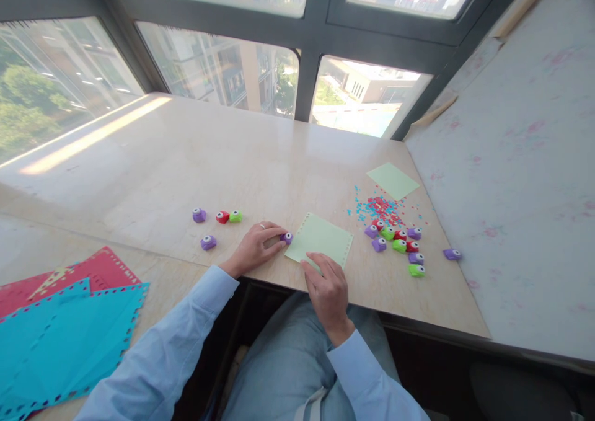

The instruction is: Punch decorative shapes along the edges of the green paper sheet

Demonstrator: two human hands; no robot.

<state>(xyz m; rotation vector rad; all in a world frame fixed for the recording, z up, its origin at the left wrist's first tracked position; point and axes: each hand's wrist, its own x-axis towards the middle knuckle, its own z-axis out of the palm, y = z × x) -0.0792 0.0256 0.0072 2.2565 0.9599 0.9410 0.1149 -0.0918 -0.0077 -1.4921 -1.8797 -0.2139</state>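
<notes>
A pale green sheet of paper lies near the table's front edge, with small punched holes along its left and right sides. At its left edge sits a purple craft punch, gripped between the thumb and fingers of my left hand. My right hand rests on the sheet's lower edge, its fingers bent and holding the paper. Whether the punch's slot is around the paper edge is too small to tell.
Several purple, red and green punches cluster at right, below red and blue paper confetti. Another pale green sheet lies behind. More punches stand at left. Punched blue paper and red paper overlap at far left. A wall bounds the right.
</notes>
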